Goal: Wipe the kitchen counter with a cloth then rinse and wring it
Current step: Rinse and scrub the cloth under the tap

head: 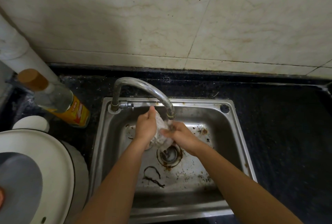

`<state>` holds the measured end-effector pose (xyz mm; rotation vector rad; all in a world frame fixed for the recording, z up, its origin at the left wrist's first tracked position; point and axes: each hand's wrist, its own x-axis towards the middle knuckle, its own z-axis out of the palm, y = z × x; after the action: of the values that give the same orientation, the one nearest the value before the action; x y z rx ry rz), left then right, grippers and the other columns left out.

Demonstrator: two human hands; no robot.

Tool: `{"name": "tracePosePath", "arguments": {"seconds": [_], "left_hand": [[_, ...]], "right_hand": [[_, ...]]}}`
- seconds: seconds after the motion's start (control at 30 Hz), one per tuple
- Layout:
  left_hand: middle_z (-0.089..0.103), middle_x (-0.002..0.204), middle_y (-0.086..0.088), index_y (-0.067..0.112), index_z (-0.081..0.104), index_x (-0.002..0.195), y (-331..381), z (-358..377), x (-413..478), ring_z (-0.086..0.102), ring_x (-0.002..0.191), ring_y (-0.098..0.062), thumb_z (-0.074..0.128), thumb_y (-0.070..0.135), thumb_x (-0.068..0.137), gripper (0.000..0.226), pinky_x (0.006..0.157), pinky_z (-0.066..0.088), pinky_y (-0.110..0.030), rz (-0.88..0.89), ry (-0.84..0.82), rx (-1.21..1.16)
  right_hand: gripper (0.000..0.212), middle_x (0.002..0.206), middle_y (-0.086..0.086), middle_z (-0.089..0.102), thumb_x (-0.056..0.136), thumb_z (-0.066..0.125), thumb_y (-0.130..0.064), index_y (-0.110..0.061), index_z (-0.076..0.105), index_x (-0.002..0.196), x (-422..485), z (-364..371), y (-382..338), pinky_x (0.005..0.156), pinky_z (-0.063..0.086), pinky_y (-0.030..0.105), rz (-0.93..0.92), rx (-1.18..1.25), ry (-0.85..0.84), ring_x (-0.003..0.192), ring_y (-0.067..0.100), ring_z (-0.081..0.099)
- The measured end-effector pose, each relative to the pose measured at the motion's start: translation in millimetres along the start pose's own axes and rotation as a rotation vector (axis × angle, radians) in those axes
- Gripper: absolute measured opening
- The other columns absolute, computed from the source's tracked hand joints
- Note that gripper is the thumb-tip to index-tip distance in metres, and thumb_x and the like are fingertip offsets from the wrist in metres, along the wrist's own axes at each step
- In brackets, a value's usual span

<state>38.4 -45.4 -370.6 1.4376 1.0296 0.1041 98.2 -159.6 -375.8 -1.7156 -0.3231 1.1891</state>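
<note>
A white patterned cloth (161,132) hangs bunched between both hands under the spout of the curved steel tap (143,87), with water running onto it. My left hand (146,127) holds the cloth's left side, fingers pointing up toward the tap. My right hand (179,136) grips its right side, directly under the stream. Both hands are over the steel sink (231,144), just above the rusty drain (169,155). The black speckled counter (280,124) surrounds the sink.
A clear bottle with a cork-coloured cap and yellow label (59,101) stands left of the sink, beside a white pipe (23,47). A white appliance with a grey lid (36,169) fills the lower left. Dark debris strands (152,175) lie in the basin. Tiled wall behind.
</note>
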Motion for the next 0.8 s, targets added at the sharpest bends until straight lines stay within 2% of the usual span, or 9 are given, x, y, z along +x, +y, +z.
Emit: {"name": "tracePosePath", "arguments": {"seconds": [0.07, 0.17, 0.27, 0.33, 0.43, 0.53, 0.6, 0.7, 0.8], "left_hand": [[0.070, 0.094, -0.021, -0.003, 0.065, 0.099, 1.0, 0.9, 1.3, 0.066, 0.089, -0.033, 0.035, 0.050, 0.097, 0.061, 0.081, 0.052, -0.044, -0.013, 0.020, -0.018], [0.066, 0.083, -0.013, 0.005, 0.065, 0.086, -0.1, 0.1, 4.2, 0.063, 0.077, -0.024, 0.042, 0.050, 0.095, 0.052, 0.080, 0.053, -0.044, -0.038, 0.010, -0.068], [0.070, 0.095, -0.007, 0.014, 0.064, 0.098, -3.7, -0.6, 4.7, 0.066, 0.084, -0.018, 0.050, 0.038, 0.096, 0.028, 0.065, 0.055, -0.030, -0.070, -0.090, -0.111], [0.069, 0.097, -0.008, 0.015, 0.063, 0.100, -8.0, 2.5, 2.7, 0.065, 0.084, -0.019, 0.048, 0.035, 0.097, 0.026, 0.066, 0.051, -0.028, -0.080, -0.132, -0.073], [0.069, 0.091, -0.010, 0.019, 0.062, 0.088, -12.2, 8.4, -0.5, 0.065, 0.085, -0.024, 0.036, 0.042, 0.100, 0.037, 0.082, 0.053, -0.042, -0.057, -0.051, 0.016], [0.070, 0.084, -0.010, 0.016, 0.066, 0.081, -12.9, 9.0, -0.7, 0.066, 0.082, -0.027, 0.032, 0.048, 0.098, 0.049, 0.083, 0.052, -0.041, -0.068, 0.018, 0.018], [0.069, 0.082, -0.008, 0.020, 0.065, 0.074, -12.9, 8.3, -0.5, 0.064, 0.080, -0.025, 0.035, 0.050, 0.097, 0.048, 0.080, 0.051, -0.038, -0.071, 0.059, 0.028], [0.066, 0.074, -0.006, 0.015, 0.065, 0.077, -11.5, 5.0, 0.2, 0.062, 0.073, -0.024, 0.041, 0.043, 0.098, 0.043, 0.071, 0.049, -0.034, -0.068, 0.026, 0.017], [0.068, 0.077, -0.009, 0.009, 0.067, 0.085, -14.1, -2.2, 7.0, 0.063, 0.074, -0.026, 0.047, 0.037, 0.096, 0.036, 0.071, 0.050, -0.035, -0.006, 0.023, 0.093]], "right_hand": [[0.019, 0.083, -0.003, 0.070, 0.099, 0.052, -0.024, -0.010, 0.064, 0.100, -5.2, 3.1, -0.5, 0.075, 0.051, 0.027, -0.045, -0.096, 0.028, 0.073, 0.007, 0.066], [0.024, 0.068, -0.013, 0.067, 0.100, 0.047, -0.034, -0.021, 0.063, 0.088, -7.7, 1.5, -4.4, 0.062, 0.047, 0.016, -0.054, -0.052, 0.071, 0.062, -0.003, 0.061], [0.027, 0.086, -0.007, 0.072, 0.093, 0.054, -0.047, -0.023, 0.067, 0.095, -1.3, -5.5, -6.5, 0.072, 0.052, 0.024, -0.029, 0.047, 0.163, 0.080, 0.009, 0.066], [0.024, 0.081, -0.006, 0.072, 0.091, 0.059, -0.042, -0.019, 0.067, 0.095, 3.6, -6.3, -8.2, 0.070, 0.053, 0.026, -0.010, 0.144, 0.229, 0.076, 0.008, 0.066], [0.007, 0.077, -0.001, 0.067, 0.092, 0.063, -0.023, -0.017, 0.062, 0.093, 7.2, 1.0, -12.6, 0.058, 0.050, 0.023, -0.013, 0.166, 0.285, 0.063, 0.006, 0.061], [0.014, 0.093, 0.007, 0.067, 0.094, 0.059, -0.013, -0.015, 0.053, 0.106, 11.3, 8.6, -14.8, 0.058, 0.051, 0.024, -0.037, 0.157, 0.272, 0.073, 0.013, 0.063], [0.015, 0.079, 0.002, 0.063, 0.097, 0.053, -0.017, -0.008, 0.058, 0.108, 11.4, 14.2, -16.3, 0.057, 0.048, 0.024, -0.058, 0.030, 0.258, 0.067, 0.011, 0.058], [0.030, 0.068, 0.002, 0.058, 0.100, 0.048, -0.025, 0.001, 0.063, 0.094, 14.0, 19.1, -18.4, 0.056, 0.045, 0.026, -0.047, -0.089, 0.286, 0.061, 0.013, 0.052], [0.030, 0.061, -0.001, 0.051, 0.101, 0.046, -0.022, -0.011, 0.054, 0.074, 16.4, 16.7, -18.0, 0.039, 0.035, 0.015, 0.050, -0.111, 0.332, 0.042, 0.003, 0.046]]}}
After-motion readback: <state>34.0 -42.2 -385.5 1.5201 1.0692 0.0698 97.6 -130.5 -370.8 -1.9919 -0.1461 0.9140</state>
